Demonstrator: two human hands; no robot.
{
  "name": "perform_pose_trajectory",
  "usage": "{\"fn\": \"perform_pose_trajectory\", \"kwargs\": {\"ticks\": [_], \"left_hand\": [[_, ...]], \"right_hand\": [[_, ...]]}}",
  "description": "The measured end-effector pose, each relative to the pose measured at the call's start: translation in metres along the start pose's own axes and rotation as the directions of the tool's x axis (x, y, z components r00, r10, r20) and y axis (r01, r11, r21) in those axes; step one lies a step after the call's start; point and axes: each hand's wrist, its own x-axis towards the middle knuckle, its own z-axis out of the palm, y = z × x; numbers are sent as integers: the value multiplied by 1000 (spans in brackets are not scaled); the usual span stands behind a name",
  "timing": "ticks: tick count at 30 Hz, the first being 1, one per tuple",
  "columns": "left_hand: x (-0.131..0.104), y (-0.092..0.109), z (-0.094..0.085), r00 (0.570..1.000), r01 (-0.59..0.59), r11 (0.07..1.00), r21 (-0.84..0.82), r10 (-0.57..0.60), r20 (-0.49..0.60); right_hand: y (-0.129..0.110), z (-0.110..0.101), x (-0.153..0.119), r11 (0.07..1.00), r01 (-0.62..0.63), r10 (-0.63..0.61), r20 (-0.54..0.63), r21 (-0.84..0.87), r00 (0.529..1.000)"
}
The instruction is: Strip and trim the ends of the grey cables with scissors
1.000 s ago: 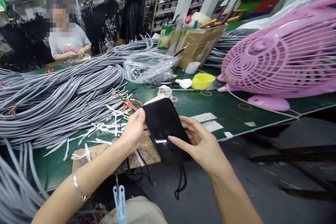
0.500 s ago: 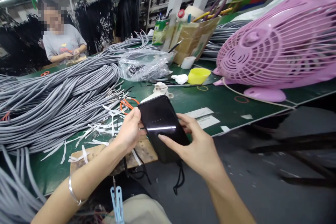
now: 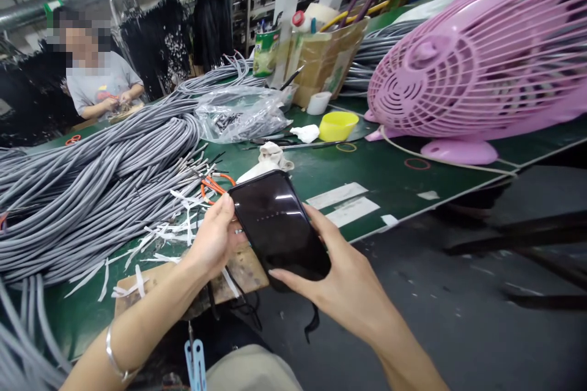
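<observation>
Black device (image 3: 282, 229) held between the hands, glossy face up, row of small dots across it. Left hand (image 3: 213, 238) clamped on its left edge; right hand (image 3: 343, 272) grips the right side, thumb over lower face. Black strap (image 3: 312, 322) dangles near right hand. Wooden board (image 3: 250, 270) below left hand; orange handles (image 3: 211, 186) just beyond. Grey cables (image 3: 92, 195) heaped left of it. Pink fan (image 3: 458, 73) well beyond right hand.

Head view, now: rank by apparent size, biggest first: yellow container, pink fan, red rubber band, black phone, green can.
1. Pink fan
2. Black phone, nearer the camera
3. Green can and yellow container: too alike to rank
4. Red rubber band
</observation>
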Motion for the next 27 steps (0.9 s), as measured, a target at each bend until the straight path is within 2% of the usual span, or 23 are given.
{"fn": "perform_pose_trajectory", "kwargs": {"ticks": [6, 12, 22, 27], "left_hand": [[0, -1, -1, 1000, -10, 1000, 4, 10, -5], [1, 0, 2, 999, 33, 999, 14, -32, -44], [3, 1, 1, 997, 57, 998, 35, -56, -53], [4, 1, 2, 998, 55, 998, 33, -53, -44]], "right_hand": [[2, -1, -2, 999, -2, 1, 30, 38, 1000], [6, -1, 0, 993, 16, -24, 70, 115, 997], [26, -4, -3, 940, -63, -4, 195, 336, 981], [29, -9, -4, 920, -84, -18, 256, 383, 967]]}}
